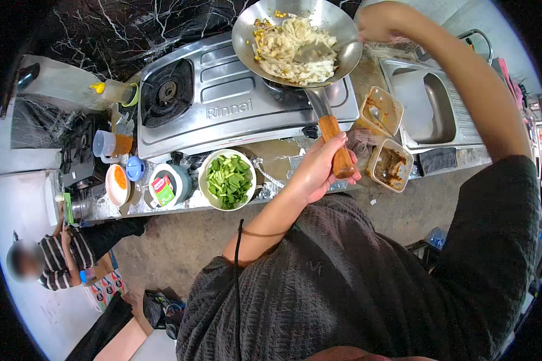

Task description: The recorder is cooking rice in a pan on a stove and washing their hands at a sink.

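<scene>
My left hand [320, 168] grips the wooden handle of a steel wok [244, 43], which sits tilted over the right burner of a Rinnai gas stove [230, 110]. In the wok lie pale flat noodles [293, 45] with bits of yellow egg. My right hand [381, 22] is curled at the wok's right rim, blurred by motion; a metal spatula [348, 49] reaches from it into the noodles. Nearest the stove's front edge is a white bowl of chopped green leaves [229, 180]. Two plastic tubs, one with reddish residue and a spoon [381, 110], the other with brown paste [390, 164], stand right of the wok handle.
A steel sink [433, 108] is at the right. Along the counter's left stand a bowl of orange bits [117, 185], a blue lid [135, 168], a jug of orange liquid [113, 145], a seasoning packet on a container [163, 192] and a yellow-capped bottle [115, 91]. Another person [67, 257] stands far left.
</scene>
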Demonstrator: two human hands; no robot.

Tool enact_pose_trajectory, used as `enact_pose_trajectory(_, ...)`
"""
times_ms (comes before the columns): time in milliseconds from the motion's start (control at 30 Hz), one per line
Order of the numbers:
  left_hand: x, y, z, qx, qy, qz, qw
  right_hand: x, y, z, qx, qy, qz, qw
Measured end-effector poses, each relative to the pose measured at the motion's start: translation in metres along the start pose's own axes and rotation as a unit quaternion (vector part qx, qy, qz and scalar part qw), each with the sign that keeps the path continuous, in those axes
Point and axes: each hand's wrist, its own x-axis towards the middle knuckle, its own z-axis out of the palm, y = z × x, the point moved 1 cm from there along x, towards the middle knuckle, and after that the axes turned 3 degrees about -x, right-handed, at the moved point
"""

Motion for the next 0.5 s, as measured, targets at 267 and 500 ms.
enact_pose_trajectory(267,0.004,-0.007,-0.006,0.028,0.010,0.021,0.999,0.000,-0.035,-0.016,-0.189,-0.148,0.098,0.966)
enact_pose_trajectory(500,0.040,-0.037,-0.085,0.230,0.165,0.089,0.955,-0.020,-0.008,-0.010,-0.093,-0.053,0.083,0.991)
